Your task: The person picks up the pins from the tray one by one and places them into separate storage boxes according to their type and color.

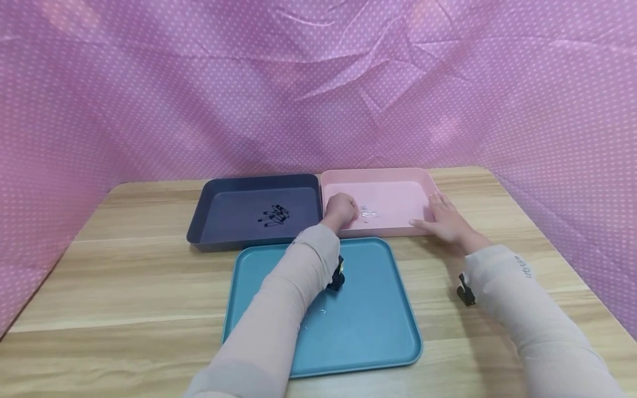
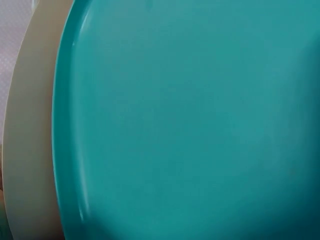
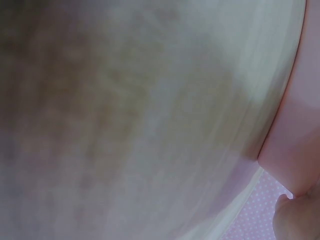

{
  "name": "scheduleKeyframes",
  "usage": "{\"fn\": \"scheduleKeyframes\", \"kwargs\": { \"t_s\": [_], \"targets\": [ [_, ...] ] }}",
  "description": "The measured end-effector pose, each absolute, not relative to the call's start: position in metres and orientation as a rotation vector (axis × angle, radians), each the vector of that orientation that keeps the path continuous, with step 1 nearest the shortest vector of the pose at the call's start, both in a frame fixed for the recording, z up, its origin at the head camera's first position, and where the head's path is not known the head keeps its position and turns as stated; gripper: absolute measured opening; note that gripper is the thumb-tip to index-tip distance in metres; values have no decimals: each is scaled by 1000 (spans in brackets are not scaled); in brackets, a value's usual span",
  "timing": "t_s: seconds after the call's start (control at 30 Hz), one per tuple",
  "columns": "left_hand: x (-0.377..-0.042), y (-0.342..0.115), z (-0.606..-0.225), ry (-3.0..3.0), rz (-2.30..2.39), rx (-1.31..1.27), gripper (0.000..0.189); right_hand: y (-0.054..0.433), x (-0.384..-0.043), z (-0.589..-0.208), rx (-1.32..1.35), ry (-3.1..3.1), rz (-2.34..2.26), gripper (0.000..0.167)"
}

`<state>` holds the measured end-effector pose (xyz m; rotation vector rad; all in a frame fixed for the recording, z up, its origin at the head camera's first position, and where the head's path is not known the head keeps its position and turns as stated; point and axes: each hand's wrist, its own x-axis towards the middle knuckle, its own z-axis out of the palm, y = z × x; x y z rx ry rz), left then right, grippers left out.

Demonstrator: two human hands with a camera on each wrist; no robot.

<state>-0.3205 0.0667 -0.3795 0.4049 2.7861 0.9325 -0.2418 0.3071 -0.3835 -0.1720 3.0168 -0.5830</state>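
My left hand (image 1: 342, 209) is in the left front part of the pink tray (image 1: 398, 193), its fingers curled and pointing down beside a small pile of silvery safety pins (image 1: 369, 212). Its fingertips are hidden, and I cannot tell whether they pinch a pin. At the tray's right front corner, my right hand (image 1: 445, 220) rests on the rim with fingers extended and thumb apart. Part of that hand (image 3: 298, 215) shows against the pink wall in the right wrist view. Black safety pins (image 1: 275, 215) lie in the navy tray (image 1: 234, 207).
Nearest me lies a teal tray (image 1: 368, 326), holding a few small shiny pieces (image 1: 322, 310) and partly covered by my left forearm. All the trays sit on a wooden table (image 1: 124, 282). A pink dotted curtain (image 1: 249, 110) encloses the back and sides.
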Motion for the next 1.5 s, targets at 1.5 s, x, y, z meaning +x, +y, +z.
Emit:
{"fn": "scheduleKeyframes", "kwargs": {
  "t_s": [1.5],
  "targets": [
    [-289, 32, -334, 2666, 1071, 583, 13, 308, -239, -381, -174, 2993, -596, 95]
  ]
}}
